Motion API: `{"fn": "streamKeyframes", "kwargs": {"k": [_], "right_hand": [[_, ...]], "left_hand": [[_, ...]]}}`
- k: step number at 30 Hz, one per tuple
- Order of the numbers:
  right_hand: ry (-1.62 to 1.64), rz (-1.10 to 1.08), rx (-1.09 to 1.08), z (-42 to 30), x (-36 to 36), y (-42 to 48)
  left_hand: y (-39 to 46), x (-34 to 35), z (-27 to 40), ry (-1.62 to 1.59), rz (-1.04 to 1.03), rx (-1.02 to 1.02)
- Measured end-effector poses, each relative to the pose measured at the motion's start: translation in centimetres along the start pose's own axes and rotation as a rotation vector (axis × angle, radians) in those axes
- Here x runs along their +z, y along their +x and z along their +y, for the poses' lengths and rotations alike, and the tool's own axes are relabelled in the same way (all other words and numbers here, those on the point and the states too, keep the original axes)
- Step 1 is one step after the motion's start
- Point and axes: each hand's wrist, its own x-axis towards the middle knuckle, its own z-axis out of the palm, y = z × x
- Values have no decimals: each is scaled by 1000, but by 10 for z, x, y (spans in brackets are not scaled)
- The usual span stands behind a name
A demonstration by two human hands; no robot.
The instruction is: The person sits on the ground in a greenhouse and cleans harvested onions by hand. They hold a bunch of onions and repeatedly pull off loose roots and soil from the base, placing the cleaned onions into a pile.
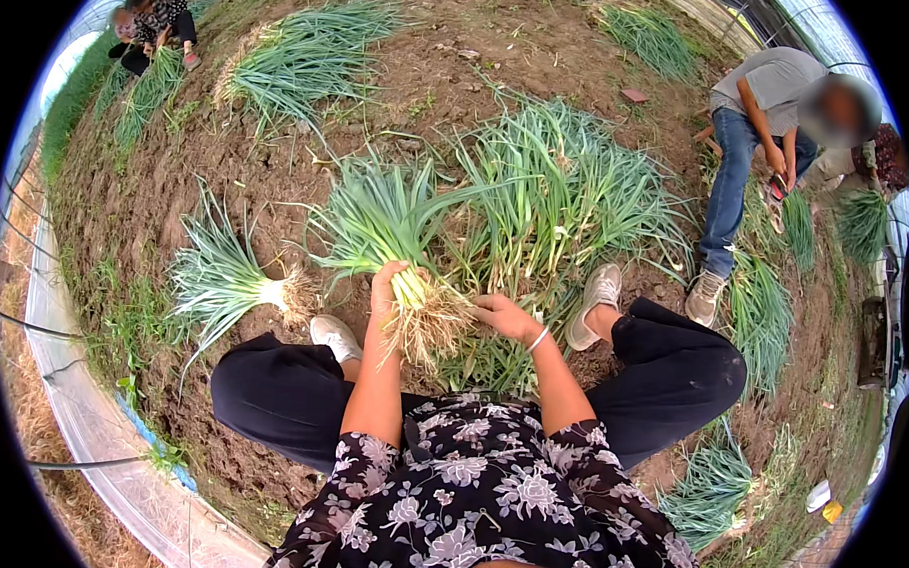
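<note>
My left hand (pixel 388 289) is wrapped around a thick bundle of green onions (pixel 385 233). Its pale stems and tangled roots (pixel 427 324) point towards me, while the green leaves fan out away from me. At the right side of the bundle, the fingers of my right hand (pixel 507 317) pinch the end of a thin stalk (pixel 454 290). Beyond the hands lies a large loose heap of green onions (pixel 570 190). Left of my left foot, another bundle (pixel 251 288) rests on the soil with its roots towards my shoe.
Leaf scraps (pixel 497 364) litter the ground between my feet. A co-worker (pixel 769 92) sits at the right, holding a small red and black object. More onion piles (pixel 312 57) lie further off. Other people (pixel 159 22) crouch far left. Plastic sheeting (pixel 83 391) edges the left side.
</note>
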Motion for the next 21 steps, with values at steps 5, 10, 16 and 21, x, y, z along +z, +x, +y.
{"fn": "streamKeyframes", "kwargs": {"k": [5,10,16,21], "right_hand": [[121,559,117,-9,-41,6],[-670,185,267,-29,15,11],[138,50,279,-11,-5,6],[479,345,270,-16,4,5]], "left_hand": [[7,-13,-8,-96,-102,-26],[10,-6,-37,-4,28,-191],[16,-18,-29,16,-2,-128],[13,3,-24,-89,0,6]]}}
